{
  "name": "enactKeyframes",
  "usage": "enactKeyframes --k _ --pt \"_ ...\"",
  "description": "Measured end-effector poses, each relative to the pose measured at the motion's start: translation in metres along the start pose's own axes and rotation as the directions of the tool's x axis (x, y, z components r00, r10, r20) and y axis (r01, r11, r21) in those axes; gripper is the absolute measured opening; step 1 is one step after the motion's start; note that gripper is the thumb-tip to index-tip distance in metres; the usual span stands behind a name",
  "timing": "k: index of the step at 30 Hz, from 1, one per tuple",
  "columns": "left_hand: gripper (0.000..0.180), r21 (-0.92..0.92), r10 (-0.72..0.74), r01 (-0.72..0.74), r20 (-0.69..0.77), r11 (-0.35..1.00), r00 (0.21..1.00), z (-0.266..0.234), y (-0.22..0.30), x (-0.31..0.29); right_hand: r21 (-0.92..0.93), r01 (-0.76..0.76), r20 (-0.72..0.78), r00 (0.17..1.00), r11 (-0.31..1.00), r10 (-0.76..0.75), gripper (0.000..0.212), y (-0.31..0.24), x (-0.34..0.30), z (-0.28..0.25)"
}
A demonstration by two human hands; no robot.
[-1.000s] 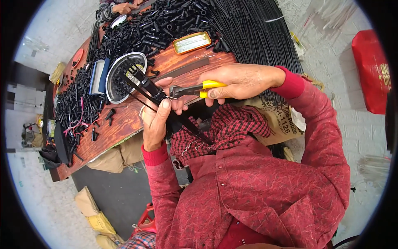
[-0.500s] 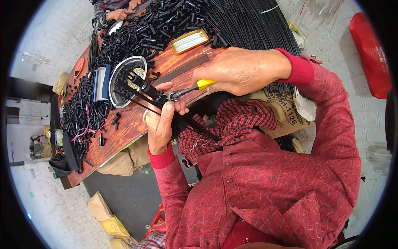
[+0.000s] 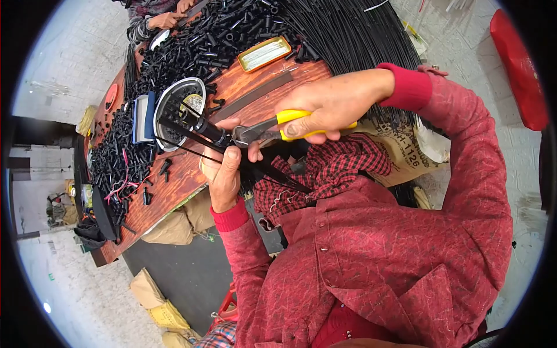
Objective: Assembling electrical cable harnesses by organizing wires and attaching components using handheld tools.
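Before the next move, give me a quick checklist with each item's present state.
1. Right hand gripping the yellow-handled pliers: ok.
2. Left hand holding the black tube-and-rod piece: ok.
3. Left thumb well clear of the pliers' jaws: not ok, close beside them.
4. What the jaws grip, if anything: cannot tell, too small.
5. Orange-rimmed tin apart from both hands: ok.
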State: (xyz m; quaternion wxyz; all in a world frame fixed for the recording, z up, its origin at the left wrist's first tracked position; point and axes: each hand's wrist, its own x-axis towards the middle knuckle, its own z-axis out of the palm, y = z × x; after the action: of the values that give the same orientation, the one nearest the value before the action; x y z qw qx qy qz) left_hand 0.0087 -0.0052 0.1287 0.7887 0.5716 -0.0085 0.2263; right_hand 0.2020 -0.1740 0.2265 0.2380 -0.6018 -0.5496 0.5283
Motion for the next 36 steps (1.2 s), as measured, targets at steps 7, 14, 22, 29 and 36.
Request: enactKeyframes --k 7,14,22,29,36 --pt "0.050 -0.049 -0.019 0.019 -0.005 0.999 1.000 0.010 0.002 -0.003 0.848 -0.253 0.410 0.870 0.465 -0.273 0.041 0.067 0.017 0.034" --pt "0.044 0.042 0.012 -0.008 -0.097 0.999 0.995 0.005 -0.001 0.004 -0.474 0.072 -0.490 0.807 0.877 -0.331 0.056 0.018 -0.015 0.026" --pt "0.051 0.019 -0.028 0.030 -0.115 0.999 0.993 0.006 0.002 0.003 -0.098 0.185 -0.327 0.922 0.978 -0.207 0.054 0.032 -0.017 0.023" --pt "0.047 -0.028 -0.042 0.041 -0.060 0.999 0.997 0.002 -0.001 0.007 0.249 0.023 -0.141 0.990 0.968 0.013 0.053 0.024 -0.027 0.020" --pt "0.055 -0.018 -0.039 0.037 -0.109 0.999 0.993 0.001 0.001 0.007 0.278 -0.042 -0.161 0.983 0.960 0.090 0.061 0.017 -0.024 0.024"
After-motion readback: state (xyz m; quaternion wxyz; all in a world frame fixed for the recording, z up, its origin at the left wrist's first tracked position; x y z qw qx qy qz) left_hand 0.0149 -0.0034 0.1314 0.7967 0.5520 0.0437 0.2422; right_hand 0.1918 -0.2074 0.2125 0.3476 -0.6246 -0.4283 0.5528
